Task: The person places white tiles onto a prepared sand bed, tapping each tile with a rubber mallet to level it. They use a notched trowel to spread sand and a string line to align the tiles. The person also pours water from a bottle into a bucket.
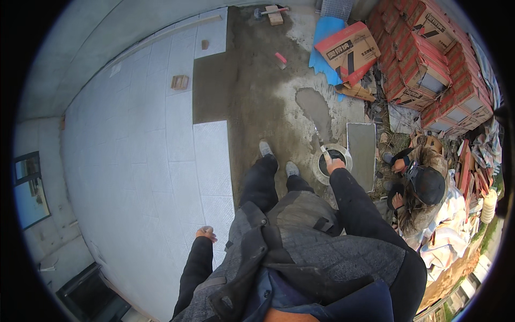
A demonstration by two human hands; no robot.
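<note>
My right hand (pixel 336 163) is closed round a pale-handled tool (pixel 323 152) above a round bucket (pixel 347 156) with a light, smeared rim and a dark inside. The tool slants up past the rim to a shiny tip; its exact kind is unclear. Beyond that tip, a wet grey patch (pixel 315 107) spreads on the floor. Beside the bucket lies a rectangular tile with a grey surface (pixel 362 153) and a pale edge. My left hand (pixel 206 233) hangs low over the white tiles (pixel 142 155), its fingers curled with nothing visible in them.
A person in a dark cap (pixel 428 185) crouches at the right. Behind are stacked red-and-brown cartons (pixel 421 64) and an opened carton (pixel 348 51) on blue sheeting. A pink-handled tool (pixel 281 58), a mallet (pixel 271 11) and small blocks (pixel 179 82) lie about.
</note>
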